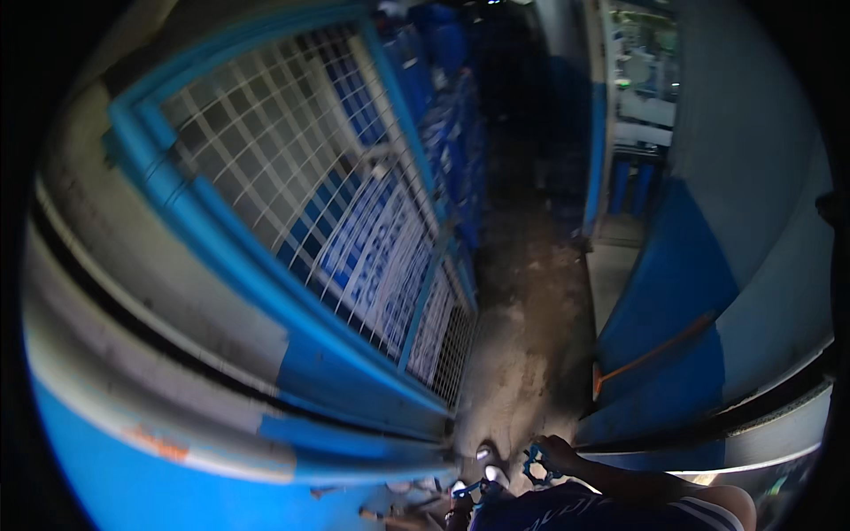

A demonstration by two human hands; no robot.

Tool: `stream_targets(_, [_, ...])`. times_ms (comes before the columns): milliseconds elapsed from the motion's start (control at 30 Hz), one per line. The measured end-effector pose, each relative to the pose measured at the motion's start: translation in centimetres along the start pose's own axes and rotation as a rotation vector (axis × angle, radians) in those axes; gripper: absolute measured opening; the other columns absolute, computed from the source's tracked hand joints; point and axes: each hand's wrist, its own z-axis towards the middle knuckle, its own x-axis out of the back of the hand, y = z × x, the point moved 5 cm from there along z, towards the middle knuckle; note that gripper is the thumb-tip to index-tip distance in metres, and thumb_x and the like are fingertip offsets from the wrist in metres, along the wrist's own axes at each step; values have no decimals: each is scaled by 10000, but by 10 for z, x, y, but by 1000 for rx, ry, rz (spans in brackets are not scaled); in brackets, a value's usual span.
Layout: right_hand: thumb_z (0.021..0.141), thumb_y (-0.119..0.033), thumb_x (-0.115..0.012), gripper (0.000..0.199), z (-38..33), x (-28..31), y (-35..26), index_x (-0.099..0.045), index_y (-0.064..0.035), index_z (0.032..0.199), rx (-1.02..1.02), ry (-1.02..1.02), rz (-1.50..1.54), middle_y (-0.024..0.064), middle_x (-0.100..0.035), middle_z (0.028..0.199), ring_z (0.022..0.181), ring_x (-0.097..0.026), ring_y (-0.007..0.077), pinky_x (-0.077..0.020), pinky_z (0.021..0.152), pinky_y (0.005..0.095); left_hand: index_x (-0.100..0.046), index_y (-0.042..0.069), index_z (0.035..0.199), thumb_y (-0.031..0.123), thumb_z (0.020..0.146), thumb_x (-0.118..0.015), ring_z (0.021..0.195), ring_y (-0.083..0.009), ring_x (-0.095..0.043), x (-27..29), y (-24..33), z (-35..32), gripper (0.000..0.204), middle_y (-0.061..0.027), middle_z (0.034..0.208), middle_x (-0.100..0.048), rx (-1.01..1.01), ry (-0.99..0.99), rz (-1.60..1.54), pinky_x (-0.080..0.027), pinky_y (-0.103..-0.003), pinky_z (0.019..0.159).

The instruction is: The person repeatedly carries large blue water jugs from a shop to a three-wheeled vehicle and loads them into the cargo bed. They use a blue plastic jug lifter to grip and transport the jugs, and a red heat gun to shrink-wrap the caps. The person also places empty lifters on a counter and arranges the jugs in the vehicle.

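Note:
My right hand (558, 453) is low in the view, its forearm coming in from the lower right over a dark blue striped shirt (611, 513). Its fingers curl around a small blue looped object (532, 464). My left hand (459, 508) is only partly visible at the bottom edge, close to another small blue piece (470, 488); its grip is too dark and small to read. White shoes (486, 453) show on the ground just beyond the hands.
A blue-framed gate with white wire mesh (354, 221) fills the left side. A blue and white wall (708, 265) with an orange handle (655, 352) stands on the right. Between them a narrow concrete passage (531, 327) runs ahead to stacked blue items (456, 124).

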Motion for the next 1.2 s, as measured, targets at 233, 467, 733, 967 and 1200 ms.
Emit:
stream_targets(233, [1054,-469,-456,447,1,102,60,-533,-51,918,-663,758,569,116,-524,701,459,-437,214,-348,413,363,-722,-39,1018,697,856,-623,945,-309,-743,119,146,129,760,-217,958,-753,-240,-131,421,-597,-406,746])
stream_targets(467, [1028,-523,-518,515,3,117,66,-555,-12,975,-675,1110,586,98,-575,691,427,-475,168,-382,371,338,-732,-36,992,772,815,-628,945,-317,-740,172,238,235,834,-223,954,-751,-331,-203,810,-589,-412,758])
stream_targets(733, [835,-371,-826,547,106,190,136,-636,25,1162,-946,615,-171,124,-684,690,588,-676,236,-517,491,371,-740,91,993,528,837,-650,879,-344,-728,228,363,328,473,-197,960,-742,-408,-300,723,-562,-472,714])
stream_targets(967, [805,-352,-845,484,254,354,163,-678,-14,1108,-868,-133,-499,117,-752,861,757,-731,263,-591,707,421,-716,101,846,273,935,-506,424,-240,-585,317,471,397,285,-93,601,-652,-119,-494,351,-442,-385,390])
stream_targets(1200, [899,-386,-706,345,376,454,40,-711,-56,1000,-613,518,-716,156,-720,752,729,-721,331,-573,693,441,-552,92,899,221,1005,-541,490,-117,-446,332,554,437,167,1,618,-447,409,-739,244,-426,-268,436])
